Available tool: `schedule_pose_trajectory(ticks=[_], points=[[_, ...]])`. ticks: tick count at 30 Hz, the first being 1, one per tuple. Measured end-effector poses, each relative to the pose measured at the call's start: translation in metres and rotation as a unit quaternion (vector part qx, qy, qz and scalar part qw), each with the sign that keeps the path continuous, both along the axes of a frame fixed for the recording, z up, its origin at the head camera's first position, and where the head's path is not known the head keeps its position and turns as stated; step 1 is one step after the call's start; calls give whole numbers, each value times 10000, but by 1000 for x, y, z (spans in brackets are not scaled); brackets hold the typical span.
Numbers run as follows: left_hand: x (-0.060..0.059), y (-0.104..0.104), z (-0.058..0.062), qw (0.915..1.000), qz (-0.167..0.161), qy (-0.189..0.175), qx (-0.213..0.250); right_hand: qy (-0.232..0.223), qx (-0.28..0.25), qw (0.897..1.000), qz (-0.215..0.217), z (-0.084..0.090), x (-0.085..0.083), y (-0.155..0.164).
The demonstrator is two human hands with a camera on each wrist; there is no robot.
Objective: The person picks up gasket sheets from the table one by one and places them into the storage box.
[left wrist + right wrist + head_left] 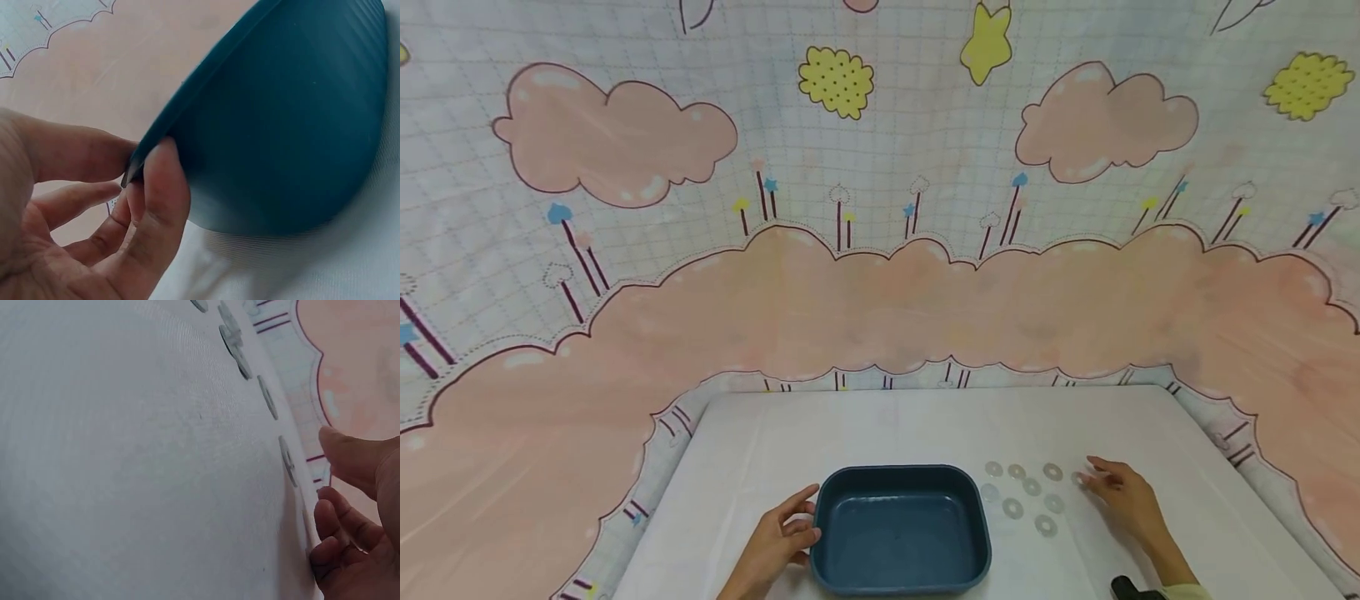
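Left hand [775, 537]: fingers and thumb pinching the left rim of the blue tray [901, 533]. Right hand [1126, 496]: fingers loosely extended, holding nothing, fingertips at the rightmost clear ring [1079, 478]. Clear rings [1032, 487]: scattered flat between tray and right hand. Tray: near front edge of white tabletop [865, 425]. Cloud-print backdrop [880, 208]: behind.

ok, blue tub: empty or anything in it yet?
Empty. The head view shows the blue tub with a bare floor; the clear rings all lie on the white table to its right.
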State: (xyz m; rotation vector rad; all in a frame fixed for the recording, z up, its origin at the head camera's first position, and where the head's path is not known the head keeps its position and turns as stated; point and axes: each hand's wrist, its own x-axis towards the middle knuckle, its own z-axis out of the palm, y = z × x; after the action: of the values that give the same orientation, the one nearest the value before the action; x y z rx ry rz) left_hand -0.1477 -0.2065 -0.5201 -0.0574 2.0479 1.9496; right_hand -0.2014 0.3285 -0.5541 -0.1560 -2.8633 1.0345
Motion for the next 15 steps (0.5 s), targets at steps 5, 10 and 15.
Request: schedule_pose_trajectory(ticks=[5, 10, 15], points=[[-1, 5, 1, 10000, -6, -55, 49, -66, 209, 9998, 16, -2, 0, 7], [-1, 4, 2, 9999, 27, -115, 62, -98, 192, 9997, 106, -2, -2, 6], [0, 2, 0, 9998, 27, -175, 108, 70, 340, 9992, 221, -4, -3, 4]])
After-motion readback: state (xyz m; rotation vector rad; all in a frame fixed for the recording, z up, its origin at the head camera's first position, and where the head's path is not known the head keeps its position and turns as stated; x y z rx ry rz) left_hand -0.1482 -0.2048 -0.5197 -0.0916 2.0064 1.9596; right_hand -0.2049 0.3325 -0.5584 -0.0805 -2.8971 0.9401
